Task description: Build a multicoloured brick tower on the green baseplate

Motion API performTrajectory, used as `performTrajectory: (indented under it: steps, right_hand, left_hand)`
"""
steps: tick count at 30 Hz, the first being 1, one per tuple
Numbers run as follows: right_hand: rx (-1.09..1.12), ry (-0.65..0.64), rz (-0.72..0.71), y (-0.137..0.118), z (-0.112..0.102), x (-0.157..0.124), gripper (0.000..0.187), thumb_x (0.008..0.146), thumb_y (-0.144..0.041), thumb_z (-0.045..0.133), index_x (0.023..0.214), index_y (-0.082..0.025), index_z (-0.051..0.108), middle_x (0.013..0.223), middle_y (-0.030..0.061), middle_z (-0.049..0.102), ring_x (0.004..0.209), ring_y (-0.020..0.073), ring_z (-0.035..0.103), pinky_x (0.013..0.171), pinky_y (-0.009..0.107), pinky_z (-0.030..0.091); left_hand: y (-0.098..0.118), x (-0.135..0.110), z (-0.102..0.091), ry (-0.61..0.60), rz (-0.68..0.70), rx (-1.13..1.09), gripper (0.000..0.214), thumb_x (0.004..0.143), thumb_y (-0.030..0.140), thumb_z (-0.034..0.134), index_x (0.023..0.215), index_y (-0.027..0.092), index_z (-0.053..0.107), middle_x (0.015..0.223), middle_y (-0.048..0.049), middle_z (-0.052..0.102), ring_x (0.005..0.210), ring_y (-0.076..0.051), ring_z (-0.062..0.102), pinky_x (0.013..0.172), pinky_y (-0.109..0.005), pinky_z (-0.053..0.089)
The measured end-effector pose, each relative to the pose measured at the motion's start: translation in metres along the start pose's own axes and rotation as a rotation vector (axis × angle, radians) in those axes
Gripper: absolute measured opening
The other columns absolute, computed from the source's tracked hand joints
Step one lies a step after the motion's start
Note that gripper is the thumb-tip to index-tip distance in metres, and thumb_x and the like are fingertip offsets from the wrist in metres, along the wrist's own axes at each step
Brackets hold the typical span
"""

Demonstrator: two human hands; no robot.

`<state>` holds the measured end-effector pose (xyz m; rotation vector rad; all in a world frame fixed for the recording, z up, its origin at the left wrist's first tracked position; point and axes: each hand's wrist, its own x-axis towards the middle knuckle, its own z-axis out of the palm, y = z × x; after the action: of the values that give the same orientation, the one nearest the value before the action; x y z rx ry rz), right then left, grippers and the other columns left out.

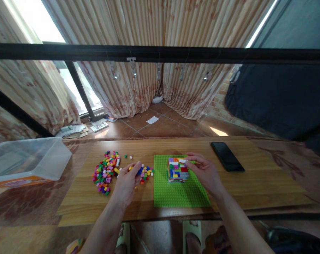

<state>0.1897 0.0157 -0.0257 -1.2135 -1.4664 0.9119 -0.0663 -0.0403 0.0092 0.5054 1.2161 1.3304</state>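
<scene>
On a green studded baseplate stands a square block built of multicoloured toy bricks. My right hand reaches in from the right, its thumb and fingers pinching a white brick at the top back edge of the build. Left of the baseplate, my left hand is closed, fingers curled beside a small group of loose bricks. Blue and yellow pieces show at its fingertips, but what it grips is not clear. A larger heap of mixed bricks lies to its left.
A black phone lies on the wooden table to the right. At the far left sits a translucent plastic bin. Two stray bricks, one green, lie behind my left hand. A dark metal bar crosses beyond the table, before curtains.
</scene>
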Motion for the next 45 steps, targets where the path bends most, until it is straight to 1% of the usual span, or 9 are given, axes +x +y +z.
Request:
performTrajectory:
  steps: [6,8,11,13,19,27,32,39,45]
  right_hand:
    - [0.026,0.171,-0.076,-0.035,0.016,-0.017,0.017,0.079,-0.037,0.069,0.085,-0.022,0.072,0.090,0.0052,0.070,0.080,0.0185,0.065,0.072,0.032,0.054]
    - [-0.017,0.094,-0.135,-0.048,0.034,-0.029,0.014,0.083,-0.035,0.066,0.087,-0.023,0.072,0.084,0.0037,0.070,0.075,0.0178,0.064,0.067,0.030,0.052]
    - [-0.205,-0.169,-0.262,-0.057,0.069,-0.046,0.014,0.088,-0.028,0.057,0.087,-0.024,0.070,0.081,0.0028,0.069,0.073,0.0171,0.063,0.066,0.029,0.049]
    - [-0.326,-0.272,-0.300,-0.056,0.092,-0.054,0.017,0.089,-0.021,0.053,0.086,-0.024,0.069,0.081,0.0029,0.069,0.076,0.0179,0.063,0.070,0.030,0.049]
    - [-0.570,-0.388,-0.277,-0.042,0.133,-0.054,0.020,0.088,-0.012,0.049,0.089,-0.022,0.066,0.090,0.0059,0.071,0.083,0.0213,0.065,0.075,0.033,0.048]
    - [-0.481,-0.227,-0.259,-0.042,0.139,-0.047,0.021,0.090,-0.012,0.045,0.095,-0.021,0.064,0.094,0.0071,0.068,0.087,0.0210,0.064,0.079,0.034,0.048]
    - [-0.379,-0.254,-0.247,-0.047,0.138,-0.047,0.029,0.085,-0.017,0.058,0.114,-0.021,0.060,0.103,0.0060,0.065,0.091,0.0211,0.062,0.080,0.035,0.050]
    - [-0.480,-0.260,-0.244,-0.047,0.135,-0.042,0.021,0.084,-0.015,0.061,0.103,-0.021,0.066,0.091,0.0034,0.063,0.083,0.0192,0.061,0.075,0.031,0.048]
    - [-0.576,-0.316,-0.234,-0.050,0.131,-0.041,0.013,0.085,-0.013,0.060,0.095,-0.018,0.067,0.087,0.0039,0.062,0.081,0.0190,0.060,0.075,0.030,0.045]
  left_hand:
    - [-0.007,0.004,0.000,-0.040,-0.133,-0.180,0.032,0.060,0.032,0.081,0.066,0.012,0.057,0.056,0.0043,0.052,0.039,0.000,0.033,0.034,-0.012,0.015]
    - [-0.007,0.004,0.000,-0.027,-0.139,-0.200,0.025,0.066,0.028,0.076,0.071,0.010,0.060,0.059,0.0024,0.054,0.040,-0.001,0.037,0.033,-0.012,0.017]
    - [-0.008,0.005,0.000,0.010,-0.136,-0.217,0.016,0.073,0.024,0.069,0.076,0.009,0.064,0.059,0.0013,0.055,0.041,-0.002,0.043,0.033,-0.011,0.022]
    - [-0.007,0.005,-0.002,0.054,-0.124,-0.218,0.012,0.076,0.022,0.067,0.077,0.010,0.064,0.059,0.0004,0.058,0.044,-0.004,0.050,0.035,-0.011,0.030]
    - [-0.006,0.006,-0.011,0.139,-0.110,-0.202,0.009,0.083,0.017,0.060,0.080,0.011,0.065,0.069,-0.0064,0.068,0.058,-0.013,0.067,0.048,-0.017,0.051]
    - [-0.008,0.007,-0.016,0.160,-0.088,-0.199,0.007,0.081,0.016,0.059,0.076,0.012,0.062,0.070,-0.0065,0.069,0.060,-0.014,0.067,0.056,-0.023,0.056]
    - [-0.010,0.001,-0.013,0.135,-0.043,-0.145,0.013,0.069,0.023,0.070,0.073,0.014,0.062,0.068,-0.0031,0.067,0.059,-0.012,0.063,0.051,-0.019,0.050]
    - [-0.016,-0.002,-0.008,0.092,0.038,0.039,0.022,0.066,0.032,0.071,0.077,0.015,0.063,0.068,-0.0001,0.064,0.060,-0.012,0.060,0.056,-0.022,0.048]
    - [-0.025,0.006,-0.008,0.122,0.236,0.314,0.013,0.069,0.028,0.066,0.074,0.016,0.069,0.066,0.0007,0.065,0.062,-0.011,0.056,0.058,-0.020,0.043]
